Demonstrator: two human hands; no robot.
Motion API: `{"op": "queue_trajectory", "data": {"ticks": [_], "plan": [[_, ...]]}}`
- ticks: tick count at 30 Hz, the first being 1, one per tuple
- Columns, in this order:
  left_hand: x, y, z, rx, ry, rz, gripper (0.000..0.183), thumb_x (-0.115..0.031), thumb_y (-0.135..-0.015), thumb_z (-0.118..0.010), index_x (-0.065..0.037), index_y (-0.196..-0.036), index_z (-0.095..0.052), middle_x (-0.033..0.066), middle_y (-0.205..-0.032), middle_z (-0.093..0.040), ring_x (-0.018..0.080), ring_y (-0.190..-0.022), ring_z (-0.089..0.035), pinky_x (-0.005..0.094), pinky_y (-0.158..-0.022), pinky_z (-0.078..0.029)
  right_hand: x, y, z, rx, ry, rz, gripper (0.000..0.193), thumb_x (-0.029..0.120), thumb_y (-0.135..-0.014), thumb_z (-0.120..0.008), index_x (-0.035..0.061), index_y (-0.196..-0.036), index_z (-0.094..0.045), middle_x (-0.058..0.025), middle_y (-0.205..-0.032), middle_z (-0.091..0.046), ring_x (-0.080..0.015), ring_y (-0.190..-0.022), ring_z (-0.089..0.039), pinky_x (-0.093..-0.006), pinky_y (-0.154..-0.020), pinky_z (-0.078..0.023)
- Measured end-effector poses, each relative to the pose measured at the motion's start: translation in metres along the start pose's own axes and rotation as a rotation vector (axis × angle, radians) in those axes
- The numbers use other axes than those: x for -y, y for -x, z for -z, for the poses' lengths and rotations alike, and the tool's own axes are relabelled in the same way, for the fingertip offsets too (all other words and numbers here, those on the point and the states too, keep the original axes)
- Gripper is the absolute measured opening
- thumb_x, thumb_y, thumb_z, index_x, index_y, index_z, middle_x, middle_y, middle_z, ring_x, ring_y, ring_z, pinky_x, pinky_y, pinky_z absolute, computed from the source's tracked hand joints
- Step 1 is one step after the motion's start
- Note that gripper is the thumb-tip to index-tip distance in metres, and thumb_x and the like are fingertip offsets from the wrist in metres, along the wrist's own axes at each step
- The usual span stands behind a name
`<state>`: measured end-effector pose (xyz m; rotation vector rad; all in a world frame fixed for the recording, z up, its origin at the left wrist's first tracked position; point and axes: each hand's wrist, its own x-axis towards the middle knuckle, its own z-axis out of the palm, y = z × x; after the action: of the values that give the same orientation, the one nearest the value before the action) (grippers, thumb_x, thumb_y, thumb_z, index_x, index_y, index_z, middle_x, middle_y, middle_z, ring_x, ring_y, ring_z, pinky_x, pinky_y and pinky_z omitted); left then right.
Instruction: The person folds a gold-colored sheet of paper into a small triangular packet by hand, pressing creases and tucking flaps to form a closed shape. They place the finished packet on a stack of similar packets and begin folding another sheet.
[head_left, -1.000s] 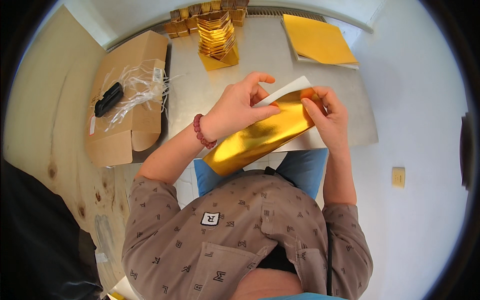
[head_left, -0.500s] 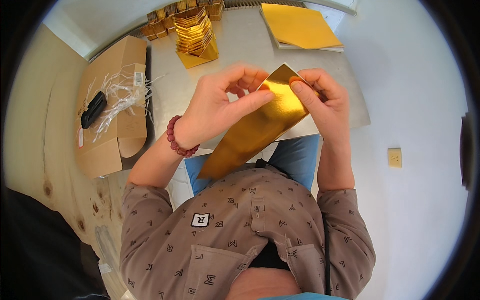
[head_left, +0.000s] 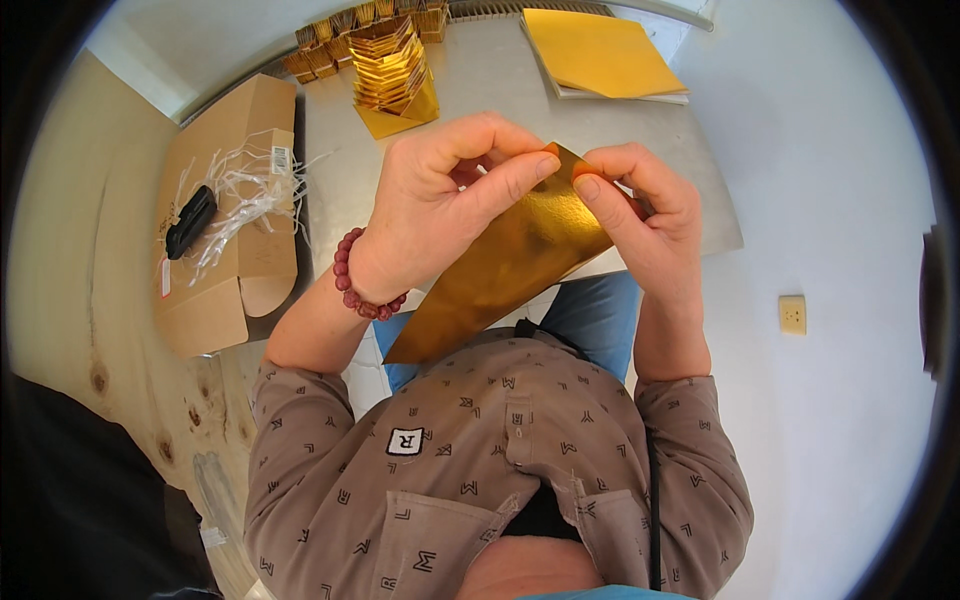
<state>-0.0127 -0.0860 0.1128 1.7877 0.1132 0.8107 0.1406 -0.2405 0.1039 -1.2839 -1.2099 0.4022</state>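
Note:
I hold a sheet of gold foil paper (head_left: 510,265) in front of my chest, slanting from its lower left end up to its top corner. My left hand (head_left: 440,200) pinches that top corner with thumb and forefinger. My right hand (head_left: 640,210) grips the same corner from the right, fingertips almost touching those of the left. A red bead bracelet (head_left: 350,285) is on my left wrist. The sheet's lower end hangs over my lap above the grey table (head_left: 500,80).
A stack of folded gold paper pieces (head_left: 390,75) stands at the table's far side, with a row of small gold pieces (head_left: 330,40) behind. Flat yellow sheets (head_left: 600,50) lie far right. A cardboard box (head_left: 225,215) with white strings and a black object sits left.
The white sheet seen under the gold paper a second ago is gone from view. Both hands have drawn closer together at the gold sheet's top corner.

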Motion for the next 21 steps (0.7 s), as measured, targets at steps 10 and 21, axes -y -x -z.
{"op": "queue_trajectory", "data": {"ticks": [10,21], "plan": [[-0.0011,-0.0010,-0.0006,0.008,0.003,0.012,0.010,-0.009,-0.096,-0.076,0.000,-0.098,-0.077,-0.0016,-0.083,-0.073,0.0006,-0.071,-0.058,0.0183,-0.061,-0.046,0.0010,0.0014,-0.0003,-0.020,0.008,0.000,0.007,0.000,-0.098,-0.068,-0.0016,-0.105,-0.069,0.0026,-0.090,-0.066,-0.0016,-0.080,-0.056,-0.0180,-0.063,-0.045],[0.0028,-0.0012,-0.0033,-0.007,-0.006,-0.002,0.009,-0.010,-0.096,-0.075,-0.001,-0.098,-0.076,-0.0015,-0.083,-0.072,0.0009,-0.070,-0.058,0.0188,-0.059,-0.046,0.0005,0.0008,-0.0010,-0.027,-0.035,-0.004,0.006,-0.001,-0.099,-0.068,-0.0026,-0.104,-0.069,0.0014,-0.091,-0.065,-0.0021,-0.081,-0.055,-0.0183,-0.063,-0.044]]}}
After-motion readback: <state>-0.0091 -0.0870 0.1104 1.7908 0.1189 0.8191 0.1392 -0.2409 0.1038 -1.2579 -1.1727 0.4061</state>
